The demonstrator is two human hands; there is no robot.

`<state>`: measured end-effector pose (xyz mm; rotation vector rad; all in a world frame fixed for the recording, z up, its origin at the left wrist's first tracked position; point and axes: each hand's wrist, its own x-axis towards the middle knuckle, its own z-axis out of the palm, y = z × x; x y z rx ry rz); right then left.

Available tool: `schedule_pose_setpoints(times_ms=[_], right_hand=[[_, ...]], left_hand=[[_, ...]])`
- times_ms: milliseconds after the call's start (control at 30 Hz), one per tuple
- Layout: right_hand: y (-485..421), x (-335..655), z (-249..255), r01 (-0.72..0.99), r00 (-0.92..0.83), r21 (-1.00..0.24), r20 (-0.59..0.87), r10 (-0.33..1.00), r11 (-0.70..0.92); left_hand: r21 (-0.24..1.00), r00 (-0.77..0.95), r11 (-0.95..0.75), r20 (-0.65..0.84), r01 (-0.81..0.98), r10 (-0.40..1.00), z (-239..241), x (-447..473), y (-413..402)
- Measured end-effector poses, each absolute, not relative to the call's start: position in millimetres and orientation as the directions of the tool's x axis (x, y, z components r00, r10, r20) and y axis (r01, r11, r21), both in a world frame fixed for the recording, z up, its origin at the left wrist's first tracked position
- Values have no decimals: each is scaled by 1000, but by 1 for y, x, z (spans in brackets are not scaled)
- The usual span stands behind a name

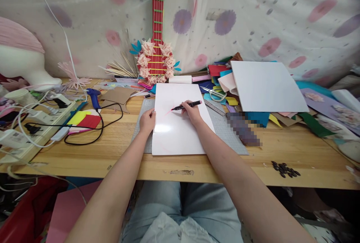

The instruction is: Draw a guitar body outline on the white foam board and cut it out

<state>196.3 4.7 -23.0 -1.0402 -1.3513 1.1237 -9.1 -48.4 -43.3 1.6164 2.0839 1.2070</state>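
Note:
A glossy white board (180, 138) lies on a grey cutting mat (225, 132) in front of me. My right hand (191, 112) is closed around a black marker (194, 104) with a pink end. The marker's pink tip meets the board near its middle, where a faint pink line (167, 115) runs down and to the left. At the board's left edge, my left hand (147, 122) is closed on the rim, with its fingers partly hidden.
A blue glue gun (94, 98) and a power strip (42, 130) with tangled cables stand left. Behind the board is a red flower-trimmed guitar (157, 29). Scissors (215, 93), another white panel (267, 89) and small black pieces (285, 169) lie right.

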Motion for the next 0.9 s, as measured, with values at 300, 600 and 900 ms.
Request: schedule_pose_setpoints(times_ms=[300, 600, 900], right_hand=[[-25, 182, -20, 5, 64, -994, 112, 992, 112], [-35, 179, -20, 161, 69, -983, 99, 993, 87], [-41, 175, -20, 100, -94, -981, 158, 983, 167]], left_hand=[[742, -360, 26, 294, 670, 885, -45, -8, -47], [738, -360, 20, 306, 675, 882, -45, -8, -48], [763, -379, 24, 294, 646, 878, -45, -8, -48]])
